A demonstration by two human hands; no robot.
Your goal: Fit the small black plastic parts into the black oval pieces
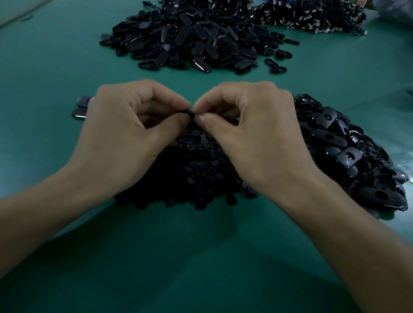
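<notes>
Black piece (191, 113) — in left hand (130, 130), right hand (249, 141)

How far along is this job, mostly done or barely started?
Possibly done: two oval pieces lie set apart beside the left hand; the far heap may be finished too, I cannot tell. In hand: left and right hand pinch one black piece. Left: a large heap of holed oval pieces at right and the small parts heap under the hands. Much remains.

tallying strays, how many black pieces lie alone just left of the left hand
2: farther piece and nearer piece, both partly covered by the left hand; more may hide behind it.
</notes>
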